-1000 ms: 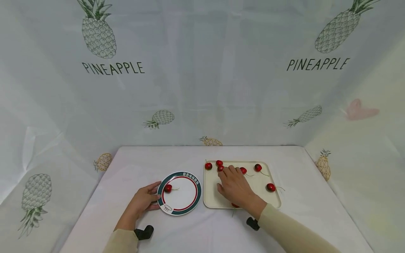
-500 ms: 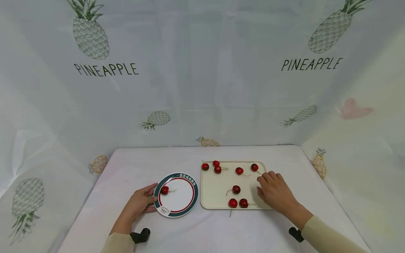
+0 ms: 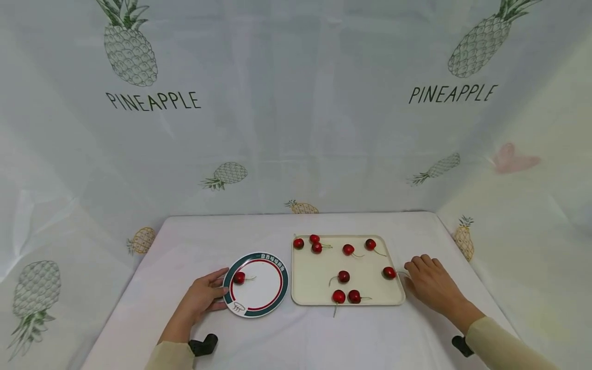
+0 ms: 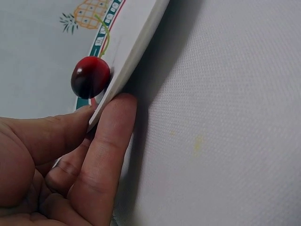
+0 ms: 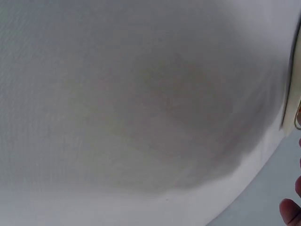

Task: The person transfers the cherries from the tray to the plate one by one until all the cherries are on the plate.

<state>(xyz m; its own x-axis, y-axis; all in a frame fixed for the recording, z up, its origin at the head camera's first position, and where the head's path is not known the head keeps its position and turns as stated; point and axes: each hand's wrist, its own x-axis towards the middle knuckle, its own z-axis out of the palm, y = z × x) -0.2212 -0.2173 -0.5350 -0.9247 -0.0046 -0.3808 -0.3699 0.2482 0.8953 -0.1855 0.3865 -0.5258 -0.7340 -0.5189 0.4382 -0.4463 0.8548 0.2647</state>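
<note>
My left hand (image 3: pixel 203 298) pinches the left rim of a round white plate (image 3: pixel 265 285) with a green and red border. In the left wrist view the thumb lies over the rim (image 4: pixel 134 61) and a finger is beneath it. One red cherry (image 3: pixel 239 278) with a stem lies on the plate near that thumb. To the right is a cream rectangular tray (image 3: pixel 305 282) with several cherries. My right hand (image 3: pixel 432 282) is just beyond the tray's right edge, fingers loosely bent and nothing seen in them. The stem of the rightmost cherry (image 3: pixel 389 273) reaches toward its fingertips.
A white cloth (image 3: pixel 296 339) covers the table, and a pineapple-print curtain (image 3: pixel 296 113) hangs behind and at both sides. Two cherries (image 3: pixel 339 296) (image 3: pixel 354 296) sit at the tray's front edge. The plate stands close to the tray's left edge.
My right hand has moved right, from over the middle of the tray to past its right edge, uncovering the cherries below. My left hand keeps its hold on the plate. The head view shifted slightly.
</note>
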